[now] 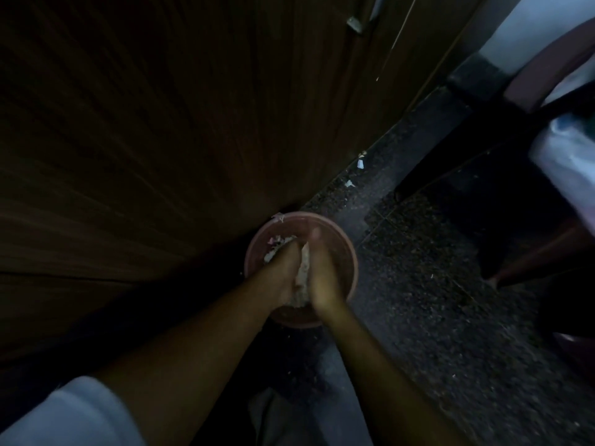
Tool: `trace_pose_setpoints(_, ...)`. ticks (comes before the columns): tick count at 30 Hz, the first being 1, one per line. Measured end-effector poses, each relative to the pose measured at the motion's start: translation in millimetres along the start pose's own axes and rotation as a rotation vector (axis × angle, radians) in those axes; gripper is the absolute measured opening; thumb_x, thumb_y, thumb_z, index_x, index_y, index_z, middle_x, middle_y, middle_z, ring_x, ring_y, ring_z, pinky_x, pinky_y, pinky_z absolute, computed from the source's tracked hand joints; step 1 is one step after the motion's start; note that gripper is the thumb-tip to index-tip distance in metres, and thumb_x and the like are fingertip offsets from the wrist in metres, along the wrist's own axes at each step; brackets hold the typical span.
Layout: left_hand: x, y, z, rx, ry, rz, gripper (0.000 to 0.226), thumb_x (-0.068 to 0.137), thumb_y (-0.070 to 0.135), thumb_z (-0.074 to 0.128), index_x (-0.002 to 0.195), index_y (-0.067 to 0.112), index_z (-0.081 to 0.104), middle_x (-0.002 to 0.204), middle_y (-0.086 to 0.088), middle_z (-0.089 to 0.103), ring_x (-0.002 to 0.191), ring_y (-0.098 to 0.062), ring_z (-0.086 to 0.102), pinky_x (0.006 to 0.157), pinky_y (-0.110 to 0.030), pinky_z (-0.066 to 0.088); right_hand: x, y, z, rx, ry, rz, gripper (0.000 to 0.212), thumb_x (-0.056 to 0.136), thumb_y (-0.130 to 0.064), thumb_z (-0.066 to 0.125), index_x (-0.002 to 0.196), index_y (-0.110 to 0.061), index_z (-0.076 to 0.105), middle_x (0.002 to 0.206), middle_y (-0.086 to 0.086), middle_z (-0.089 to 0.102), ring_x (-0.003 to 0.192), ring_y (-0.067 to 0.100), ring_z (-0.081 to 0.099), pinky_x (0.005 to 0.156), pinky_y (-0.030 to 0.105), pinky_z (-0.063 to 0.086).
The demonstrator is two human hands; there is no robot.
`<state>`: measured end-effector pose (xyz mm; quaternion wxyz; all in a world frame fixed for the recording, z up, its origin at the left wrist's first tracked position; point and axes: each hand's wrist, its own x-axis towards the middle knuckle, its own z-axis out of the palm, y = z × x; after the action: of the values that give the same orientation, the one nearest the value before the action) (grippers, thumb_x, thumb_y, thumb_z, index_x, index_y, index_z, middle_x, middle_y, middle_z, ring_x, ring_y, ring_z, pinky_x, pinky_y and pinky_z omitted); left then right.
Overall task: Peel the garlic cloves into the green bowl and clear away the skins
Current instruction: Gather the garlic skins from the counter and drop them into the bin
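Dim light, right hand partly blurred.

Nearest the camera, a pale sleeve is being worn on the left arm, well behind the grip. Both bare forearms are being stretched forward and down, converging.

The left hand and right hand are being held palm to palm, fingers lying fairly straight and pointing away from the body. A wad of garlic skins is being pressed between the two palms; pale papery edges are being shown in the gap between them, at the wrists and beyond the left fingertips. Curl of the right fingers is not being shown clearly.

Directly beneath the grip, a round container is being stood on the floor; its rim is reading reddish-brown in this light. The hands are being held inside its rim, over its middle. One skin scrap is being left hanging on the far rim, just beyond the grip.

To the right of the grip and beyond it, dark speckled floor is being littered with small pale flecks. Two larger white scraps are being left farther off, beyond and right.

Left of the grip and beyond, a dark wooden panel is being shown, the container close against its foot.

Far right, a reddish furniture leg and a pale plastic bag are being shown, well apart from the hands.
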<state>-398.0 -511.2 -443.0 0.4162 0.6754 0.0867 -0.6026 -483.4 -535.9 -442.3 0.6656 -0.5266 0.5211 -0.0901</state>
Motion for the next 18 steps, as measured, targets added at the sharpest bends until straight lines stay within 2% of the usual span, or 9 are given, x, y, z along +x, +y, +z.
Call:
trace_pose_setpoints(2, -16, 13, 2, -0.058, -0.094, 0.05, 0.048, 0.11, 0.037, 0.043, 0.149, 0.012, 0.051, 0.152, -0.01, 0.052, 0.138, -0.03, 0.051, 0.108, -0.044, 0.043, 12, 36, 5, -0.203, -0.031, 0.132, 0.063, 0.111, -0.047, 0.034, 0.161, -0.009, 0.029, 0.168, 0.014, 0.025, 0.155, 0.032, 0.025, 0.124, 0.035, 0.024)
trace_pose_setpoints(4, -21, 22, -9, -0.006, -0.055, 0.049, 0.044, 0.11, 0.041, 0.041, 0.147, 0.023, 0.055, 0.152, -0.001, 0.05, 0.133, -0.021, 0.048, 0.103, -0.042, 0.041, 24, 51, 0, -0.269, 0.052, 0.33, 0.071, 0.105, -0.06, 0.039, 0.162, -0.019, 0.028, 0.171, 0.012, 0.018, 0.155, 0.034, 0.023, 0.126, 0.043, 0.022)
trace_pose_setpoints(5, -21, 25, -17, 0.042, -0.028, 0.059, 0.043, 0.108, 0.044, 0.042, 0.145, 0.029, 0.056, 0.152, 0.003, 0.05, 0.135, -0.02, 0.046, 0.101, -0.043, 0.039, 27, 48, -5, -0.295, 0.071, 0.317, 0.071, 0.105, -0.06, 0.04, 0.163, -0.021, 0.027, 0.171, 0.01, 0.019, 0.155, 0.033, 0.024, 0.126, 0.044, 0.023)
trace_pose_setpoints(8, -42, 32, -37, 0.1, 0.0, 0.108, 0.036, 0.105, 0.048, 0.047, 0.133, 0.033, 0.064, 0.142, 0.002, 0.061, 0.128, -0.019, 0.055, 0.103, -0.042, 0.045, 13, 8, -13, -0.222, 0.036, 0.158, 0.063, 0.107, -0.055, 0.04, 0.158, -0.018, 0.038, 0.164, 0.006, 0.036, 0.15, 0.028, 0.035, 0.122, 0.037, 0.027)
trace_pose_setpoints(10, -68, 43, -41, 0.16, -0.021, 0.162, 0.024, 0.108, 0.039, 0.049, 0.115, 0.028, 0.068, 0.117, 0.001, 0.069, 0.101, -0.013, 0.064, 0.081, -0.03, 0.05, 3, -18, -13, -0.194, -0.007, 0.093, 0.059, 0.106, -0.058, 0.041, 0.148, -0.019, 0.055, 0.153, 0.005, 0.053, 0.141, 0.027, 0.048, 0.12, 0.037, 0.032)
trace_pose_setpoints(13, -117, 62, -46, 0.241, 0.006, 0.324, 0.021, 0.11, 0.026, 0.048, 0.122, 0.019, 0.064, 0.108, 0.001, 0.063, 0.081, -0.006, 0.057, 0.061, -0.021, 0.043, 14, -28, -15, -0.243, 0.017, -0.014, 0.086, 0.079, -0.095, 0.038, 0.126, -0.032, 0.072, 0.129, -0.003, 0.071, 0.12, 0.021, 0.065, 0.112, 0.046, 0.047)
trace_pose_setpoints(14, -128, 69, -44, 0.27, -0.006, 0.377, 0.025, 0.11, 0.024, 0.049, 0.129, 0.016, 0.062, 0.111, -0.001, 0.062, 0.083, -0.007, 0.057, 0.062, -0.02, 0.043, 11, -41, -18, -0.257, 0.008, -0.027, 0.085, 0.081, -0.094, 0.036, 0.123, -0.03, 0.073, 0.121, -0.004, 0.074, 0.113, 0.018, 0.068, 0.105, 0.041, 0.051)
trace_pose_setpoints(16, -157, 80, -51, 0.294, 0.028, 0.475, 0.025, 0.109, 0.023, 0.051, 0.129, 0.016, 0.064, 0.108, 0.001, 0.064, 0.085, -0.006, 0.057, 0.063, -0.019, 0.045, -34, -97, -10, -0.246, -0.023, -0.085, 0.058, 0.102, -0.067, 0.041, 0.119, -0.022, 0.073, 0.109, -0.004, 0.073, 0.1, 0.014, 0.067, 0.086, 0.023, 0.053)
trace_pose_setpoints(18, -193, 88, -59, 0.28, 0.032, 0.557, 0.017, 0.107, 0.025, 0.054, 0.119, 0.022, 0.066, 0.103, 0.002, 0.066, 0.088, -0.007, 0.06, 0.062, -0.019, 0.048, -64, -134, -6, -0.269, -0.023, -0.169, 0.045, 0.109, -0.047, 0.043, 0.113, -0.013, 0.072, 0.105, 0.004, 0.071, 0.097, 0.019, 0.065, 0.078, 0.025, 0.047)
